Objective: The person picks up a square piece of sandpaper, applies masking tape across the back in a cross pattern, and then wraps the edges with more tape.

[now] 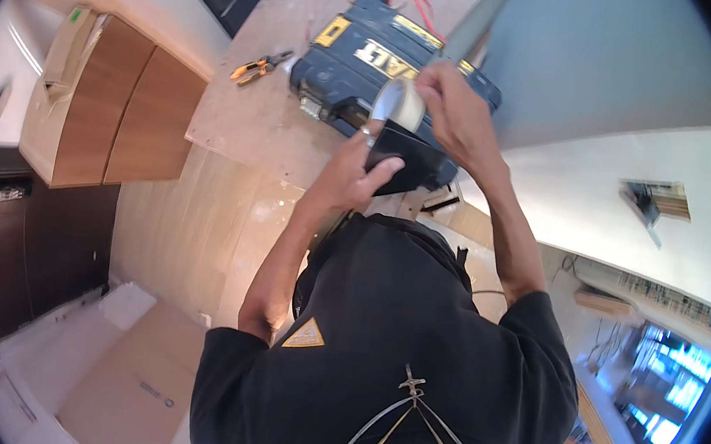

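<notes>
Just beyond the left hand's (345,177) fingers, a pale tape roll (413,110) stands against a black box (409,162), which those fingers grasp, thumb across its near face. At the roll's upper right edge, the right hand's (462,116) fingers are pinched on the tape. Taking hold looks done; no strip shows laid on the box, so that part appears left. Past both hands' fingers, a case (344,52) lies on the desk (231,124), pliers (261,68) to their left. Hidden or blurred: the right fingertips, the tape's end, the box's underside.
</notes>
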A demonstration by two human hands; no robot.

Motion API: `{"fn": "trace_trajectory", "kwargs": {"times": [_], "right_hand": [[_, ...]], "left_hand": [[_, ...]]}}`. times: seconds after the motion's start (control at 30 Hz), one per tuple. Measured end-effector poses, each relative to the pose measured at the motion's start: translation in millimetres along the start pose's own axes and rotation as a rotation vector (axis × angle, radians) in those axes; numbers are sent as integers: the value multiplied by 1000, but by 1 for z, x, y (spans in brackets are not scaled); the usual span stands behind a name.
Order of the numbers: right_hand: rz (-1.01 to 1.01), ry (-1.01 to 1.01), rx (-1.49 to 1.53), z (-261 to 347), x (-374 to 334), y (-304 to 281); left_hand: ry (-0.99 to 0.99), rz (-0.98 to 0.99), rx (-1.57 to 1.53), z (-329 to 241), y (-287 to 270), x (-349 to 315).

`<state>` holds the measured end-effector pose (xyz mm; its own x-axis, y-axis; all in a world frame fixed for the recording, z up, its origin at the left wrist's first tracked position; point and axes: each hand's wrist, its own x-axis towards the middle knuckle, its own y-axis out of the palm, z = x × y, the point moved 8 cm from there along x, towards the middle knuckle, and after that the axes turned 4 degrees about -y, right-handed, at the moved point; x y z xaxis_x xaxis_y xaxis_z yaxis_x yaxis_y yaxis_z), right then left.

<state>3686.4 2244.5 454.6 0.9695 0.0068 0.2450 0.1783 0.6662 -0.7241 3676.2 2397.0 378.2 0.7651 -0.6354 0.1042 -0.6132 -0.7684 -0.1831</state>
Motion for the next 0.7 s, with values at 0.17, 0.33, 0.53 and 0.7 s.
{"fn": "trace_trajectory", "kwargs": {"times": [0.17,0.33,0.53,0.7], "right_hand": [[-40,-57,346,-13,-16,-5],[-2,-24,271,-20,-54,-6],[-257,128,111,-20,-120,-4],[-222,352,-54,-27,-172,12]], "left_hand": [[-282,50,3,15,9,-11],[-114,65,-45,9,24,-27],[-237,245,-64,30,50,-47],[-351,411,-34,39,75,-67]]}}
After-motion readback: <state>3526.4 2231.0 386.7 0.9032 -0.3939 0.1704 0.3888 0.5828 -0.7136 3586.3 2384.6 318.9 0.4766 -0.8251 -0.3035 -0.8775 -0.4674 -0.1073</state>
